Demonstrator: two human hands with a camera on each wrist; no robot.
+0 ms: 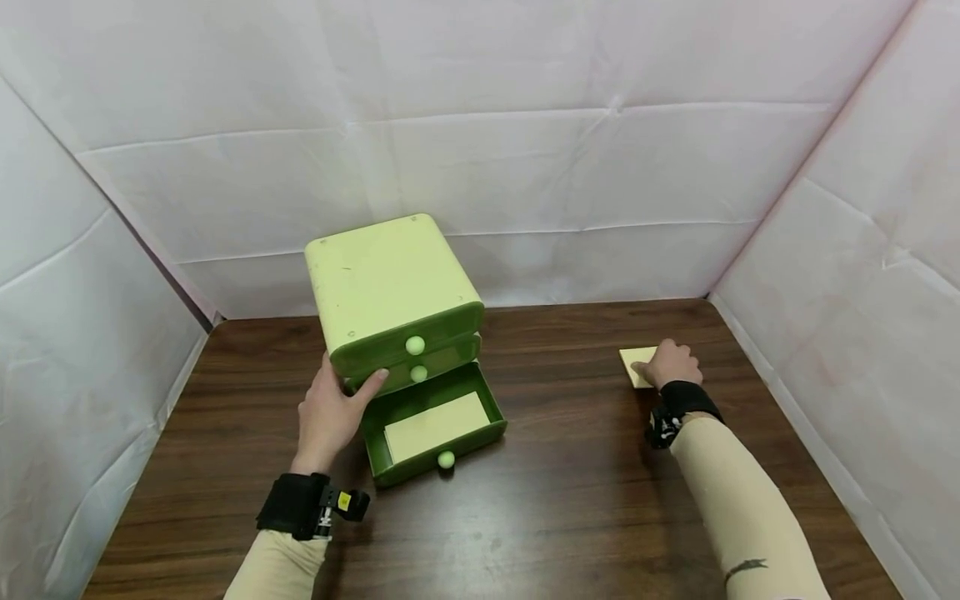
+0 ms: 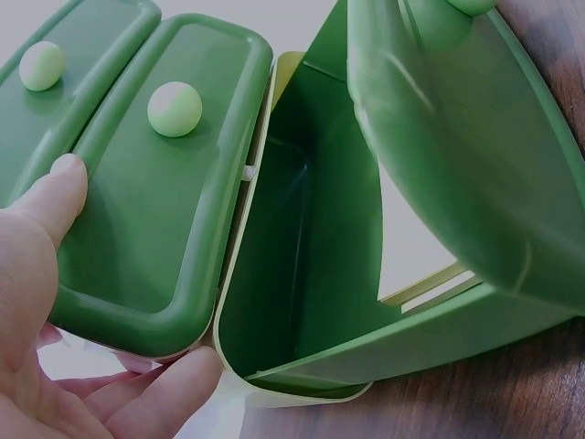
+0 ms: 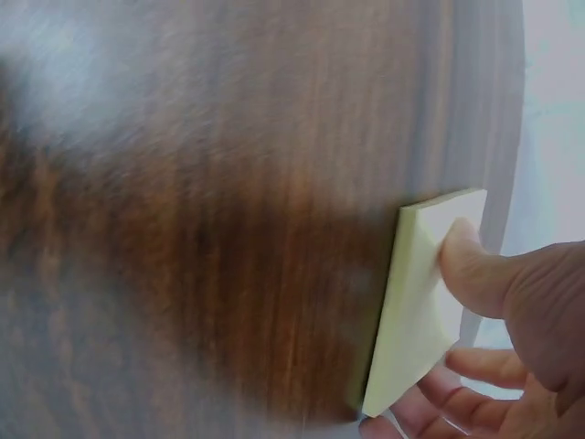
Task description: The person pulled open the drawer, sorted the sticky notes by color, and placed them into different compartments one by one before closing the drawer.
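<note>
Here the right hand (image 1: 670, 363) pinches a flat sticky-note pad (image 1: 637, 365), left hand (image 1: 330, 412) bracing the drawer unit (image 1: 393, 292).

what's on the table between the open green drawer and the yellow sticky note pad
Nothing: in the head view, only bare dark wooden table separates the open bottom green plastic drawer from the pale yellow sticky note pad under the right hand.

Test booth, white sheet walls (image 1: 525, 167), wood table (image 1: 570, 500)
</note>
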